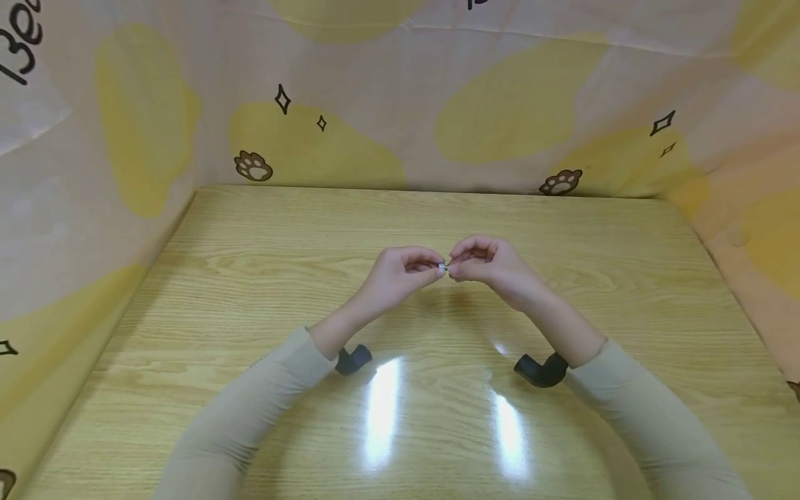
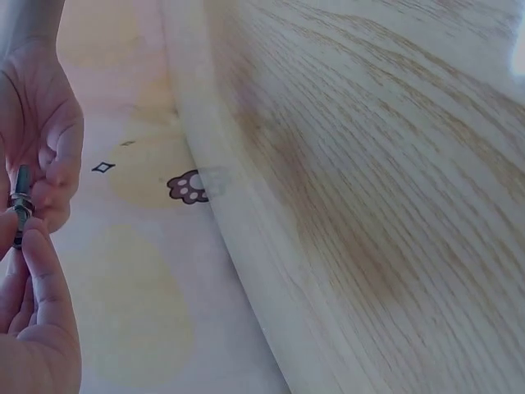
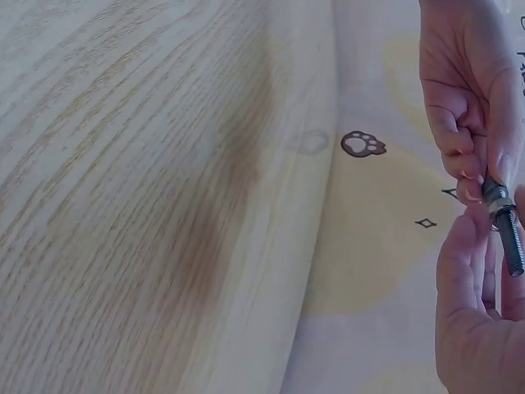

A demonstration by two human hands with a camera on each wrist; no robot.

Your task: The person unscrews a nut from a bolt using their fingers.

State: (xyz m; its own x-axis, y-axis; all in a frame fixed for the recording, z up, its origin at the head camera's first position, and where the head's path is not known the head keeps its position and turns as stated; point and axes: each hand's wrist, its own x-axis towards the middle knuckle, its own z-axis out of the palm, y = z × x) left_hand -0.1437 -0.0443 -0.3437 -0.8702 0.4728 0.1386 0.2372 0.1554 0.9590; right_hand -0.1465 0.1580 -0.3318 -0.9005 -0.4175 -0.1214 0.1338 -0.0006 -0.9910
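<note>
Over the middle of the table, my left hand [image 1: 400, 274] pinches a small metal bolt [image 1: 442, 267] between thumb and fingertips. Facing it, my right hand [image 1: 490, 267] has thumb and fingers curled at the bolt's other end. In the right wrist view the bolt [image 3: 511, 246] shows a dark threaded shaft, with silver rings [image 3: 499, 205] around it near the fingertips. Whether these are nuts or washers I cannot tell. The left wrist view also shows the bolt [image 2: 22, 193] between both hands, its ends partly hidden by fingers.
The wood-grain table [image 1: 281, 236] carries bright light reflections near its front. Patterned cloth [image 1: 375, 90] with paw prints stands behind and along both sides. Black bent pieces, one [image 1: 354, 360] by the left cuff and one [image 1: 541, 371] by the right, appear below the wrists.
</note>
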